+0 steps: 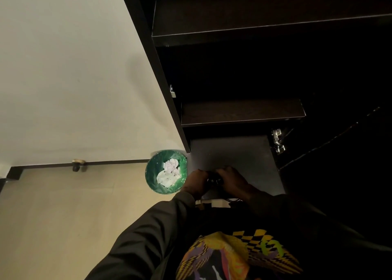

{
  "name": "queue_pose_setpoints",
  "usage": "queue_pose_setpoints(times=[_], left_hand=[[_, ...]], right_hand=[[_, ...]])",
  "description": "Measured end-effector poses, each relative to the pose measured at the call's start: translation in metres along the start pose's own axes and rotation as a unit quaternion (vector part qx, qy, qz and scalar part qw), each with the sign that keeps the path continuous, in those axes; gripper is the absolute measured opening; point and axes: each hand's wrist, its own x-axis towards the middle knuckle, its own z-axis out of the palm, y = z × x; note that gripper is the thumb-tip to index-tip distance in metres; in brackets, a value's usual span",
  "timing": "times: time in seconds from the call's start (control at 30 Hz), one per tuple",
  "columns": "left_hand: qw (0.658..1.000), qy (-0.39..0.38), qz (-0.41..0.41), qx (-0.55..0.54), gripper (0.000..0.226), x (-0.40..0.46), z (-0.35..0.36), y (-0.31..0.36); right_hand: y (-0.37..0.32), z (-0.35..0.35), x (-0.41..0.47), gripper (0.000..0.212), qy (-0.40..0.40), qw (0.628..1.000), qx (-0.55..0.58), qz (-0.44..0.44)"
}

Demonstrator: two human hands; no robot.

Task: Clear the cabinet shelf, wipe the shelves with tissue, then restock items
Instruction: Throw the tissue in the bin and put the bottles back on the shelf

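Note:
A dark wooden cabinet stands open in front of me, with an upper shelf (254,28), a shorter middle shelf (241,112) and a grey bottom board (233,152). All three look bare. My left hand (196,183) and my right hand (233,181) meet over the front of the bottom board, both closed around a small dark object (214,180) with round parts. What the object is cannot be made out. A thin dark cord (232,200) runs below my right wrist.
A green-lined bin (152,169) holding crumpled white tissue (169,172) stands on the beige floor just left of the cabinet. A doorstop (77,165) sits at the skirting. An open cabinet door with hinges (278,141) is at the right.

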Motion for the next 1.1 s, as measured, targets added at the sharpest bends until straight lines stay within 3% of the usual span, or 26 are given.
queue_pose_setpoints(times=[0.5,0.7,0.87,1.1], left_hand=[[1.000,-0.006,-0.009,0.001,0.025,0.001,-0.009,0.004],[0.999,0.015,-0.028,-0.043,0.024,-0.004,-0.034,0.019],[0.999,0.007,-0.005,-0.034,0.018,-0.009,-0.069,0.028],[0.999,0.023,0.030,-0.006,0.033,-0.011,-0.101,0.038]], right_hand=[[-0.007,-0.013,-0.005,0.008,0.024,0.999,0.028,0.006],[-0.013,-0.024,-0.011,0.018,0.057,0.996,0.068,0.012],[-0.023,-0.038,-0.017,0.010,0.077,0.993,0.082,0.027],[-0.035,-0.064,-0.028,0.013,0.147,0.972,0.183,0.019]])
